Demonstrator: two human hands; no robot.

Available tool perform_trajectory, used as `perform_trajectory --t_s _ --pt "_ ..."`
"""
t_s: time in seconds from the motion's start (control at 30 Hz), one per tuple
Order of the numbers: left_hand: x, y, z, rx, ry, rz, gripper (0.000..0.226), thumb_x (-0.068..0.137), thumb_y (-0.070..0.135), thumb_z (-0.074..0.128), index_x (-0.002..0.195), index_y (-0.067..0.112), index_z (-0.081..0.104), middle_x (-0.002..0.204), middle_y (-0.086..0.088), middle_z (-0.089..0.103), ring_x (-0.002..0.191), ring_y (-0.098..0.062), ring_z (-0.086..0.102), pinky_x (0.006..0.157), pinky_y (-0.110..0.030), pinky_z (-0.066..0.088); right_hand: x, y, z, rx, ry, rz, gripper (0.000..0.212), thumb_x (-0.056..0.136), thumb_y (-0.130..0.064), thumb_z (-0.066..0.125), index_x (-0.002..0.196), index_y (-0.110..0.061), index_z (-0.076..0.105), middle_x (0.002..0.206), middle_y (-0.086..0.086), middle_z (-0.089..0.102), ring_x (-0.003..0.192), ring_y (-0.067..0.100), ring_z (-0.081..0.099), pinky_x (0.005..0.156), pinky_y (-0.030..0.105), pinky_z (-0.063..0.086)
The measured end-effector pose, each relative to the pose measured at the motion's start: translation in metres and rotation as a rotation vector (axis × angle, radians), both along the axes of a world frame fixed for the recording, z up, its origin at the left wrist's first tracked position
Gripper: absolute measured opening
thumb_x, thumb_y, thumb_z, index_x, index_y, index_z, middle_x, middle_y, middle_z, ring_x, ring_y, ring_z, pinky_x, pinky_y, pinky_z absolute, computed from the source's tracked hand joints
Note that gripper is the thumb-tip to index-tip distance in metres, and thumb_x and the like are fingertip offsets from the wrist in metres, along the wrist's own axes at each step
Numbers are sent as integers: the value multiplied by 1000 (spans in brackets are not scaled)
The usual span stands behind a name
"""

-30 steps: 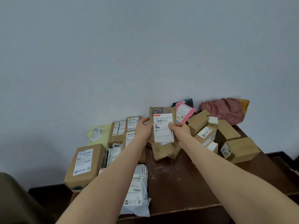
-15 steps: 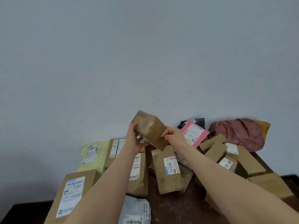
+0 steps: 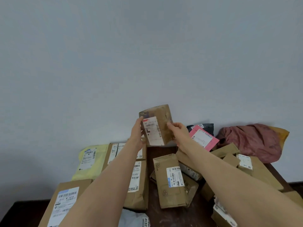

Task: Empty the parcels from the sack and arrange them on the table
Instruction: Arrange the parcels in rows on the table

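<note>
Brown parcel (image 3: 161,119) held upright above the far middle of the table (image 3: 162,151), label facing the wearer, probably to read it before placing; left hand (image 3: 136,132) and right hand (image 3: 177,131) each grip 1 side, crumpled sack (image 3: 250,141) lying far right.

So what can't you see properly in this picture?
All in the head camera view:
- Brown box held up: the print on its label is too blurred to read.
- White bag: cut off by the bottom edge.
- Big box: its lower part is cut off by the bottom edge.
- Red sack: crumpled, so its inside does not show.
</note>
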State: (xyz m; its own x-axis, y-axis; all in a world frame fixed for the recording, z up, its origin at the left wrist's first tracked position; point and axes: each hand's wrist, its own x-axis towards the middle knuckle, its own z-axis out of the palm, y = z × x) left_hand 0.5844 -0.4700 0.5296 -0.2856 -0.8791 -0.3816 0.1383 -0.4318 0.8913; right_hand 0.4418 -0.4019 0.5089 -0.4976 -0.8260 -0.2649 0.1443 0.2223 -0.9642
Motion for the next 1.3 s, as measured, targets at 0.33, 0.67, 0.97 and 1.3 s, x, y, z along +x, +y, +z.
perform_trajectory --t_s 0.33,0.67,0.97,1.3 --pt "-22 -13 -19 -81 -209 -110 21 92 26 54 113 21 56 93 2 65 87 -15 59 81 -36 47 -13 -36 -34 246 177 1 31 89 -15 65 119 -11 61 115 8 68 98 24 66 87 39 55" --pt "-21 -36 -68 -56 -436 -200 61 88 44 54 143 22 39 125 -6 62 113 -26 59 93 -50 50 4 -52 -76 517 409 81 41 96 -29 41 133 -13 45 132 13 53 114 30 56 89 36 49" --pt "-22 -38 -95 -94 -704 -272 39 94 35 47 124 10 52 119 -10 63 108 -28 58 92 -45 50 6 -62 -90 670 428 137 41 96 -34 40 123 -8 55 120 12 59 91 26 58 77 33 50" --pt "-23 -37 -111 -86 -811 -298 39 96 20 44 128 -2 51 104 -12 63 91 -24 53 75 -28 40 17 -72 -107 642 334 146 31 94 -9 46 124 -3 53 121 16 60 104 28 57 74 30 44"
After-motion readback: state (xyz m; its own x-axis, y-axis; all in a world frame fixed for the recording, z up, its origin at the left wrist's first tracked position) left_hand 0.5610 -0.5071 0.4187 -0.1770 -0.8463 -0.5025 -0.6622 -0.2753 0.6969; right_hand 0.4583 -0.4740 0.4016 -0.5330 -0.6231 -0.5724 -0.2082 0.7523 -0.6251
